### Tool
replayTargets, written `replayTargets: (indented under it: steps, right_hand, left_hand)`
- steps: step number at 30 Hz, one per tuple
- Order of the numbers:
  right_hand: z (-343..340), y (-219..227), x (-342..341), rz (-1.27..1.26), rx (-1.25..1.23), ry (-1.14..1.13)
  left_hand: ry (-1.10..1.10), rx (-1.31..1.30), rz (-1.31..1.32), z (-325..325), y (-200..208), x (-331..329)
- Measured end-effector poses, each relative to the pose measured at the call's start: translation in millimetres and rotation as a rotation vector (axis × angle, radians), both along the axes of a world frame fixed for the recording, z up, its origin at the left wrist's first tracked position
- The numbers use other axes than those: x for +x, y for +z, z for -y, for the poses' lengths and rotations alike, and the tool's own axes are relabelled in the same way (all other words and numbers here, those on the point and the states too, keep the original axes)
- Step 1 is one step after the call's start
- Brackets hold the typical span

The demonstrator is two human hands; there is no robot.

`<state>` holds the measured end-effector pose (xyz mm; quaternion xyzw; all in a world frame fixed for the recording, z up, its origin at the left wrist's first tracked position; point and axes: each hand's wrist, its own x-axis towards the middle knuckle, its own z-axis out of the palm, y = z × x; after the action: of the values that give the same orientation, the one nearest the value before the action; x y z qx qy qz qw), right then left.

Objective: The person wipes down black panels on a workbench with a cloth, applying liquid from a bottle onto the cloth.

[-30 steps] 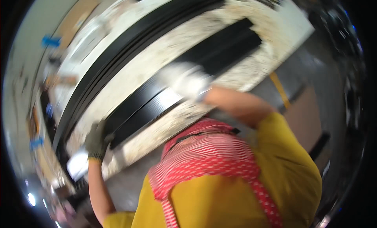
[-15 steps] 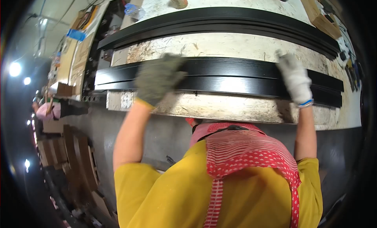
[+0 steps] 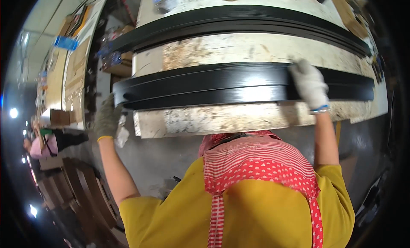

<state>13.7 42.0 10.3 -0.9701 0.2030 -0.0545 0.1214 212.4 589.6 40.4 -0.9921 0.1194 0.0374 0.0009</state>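
Two long black wood-grained slats (image 3: 205,83) lie side by side across the near part of the worktable, their long edges touching. My left hand (image 3: 106,119), in a grey-green glove, is at their left end, fingers stretched up against or just beside it. Whether it touches the end I cannot tell. My right hand (image 3: 309,85), in a whitish glove, lies across the slats right of the middle. Its fingers are stretched toward the far edge, and the fingertips are slightly blurred. Farther back lies another group of long black slats (image 3: 239,23).
The worktable (image 3: 192,122) has a stained, pale top. A clear bottle with a blue part (image 3: 164,2) stands at the back left, a wooden box (image 3: 348,15) at the back right. Brown boards (image 3: 87,184) stand at lower left. Another person (image 3: 45,143) is far left.
My left hand has moved left from on top of the slats to their left end. My right hand has shifted slightly left. The near slats' left ends are now nearly even.
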Motion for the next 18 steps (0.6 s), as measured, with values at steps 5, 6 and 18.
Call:
replayTargets:
  steps: [5, 6, 18]
  right_hand:
    - [-39, -13, 15, 0.029, -0.008, -0.015]
    - [-74, -6, 34, 0.005, 0.072, 0.000]
    - [-410, 17, 217, -0.268, 0.245, 0.901]
  left_hand:
    - [-0.004, -0.062, -0.033, 10, -8, 3]
    - [-0.018, -0.158, 0.019, -3, -19, 9]
    - [-0.129, -0.296, 0.018, -61, -64, 24]
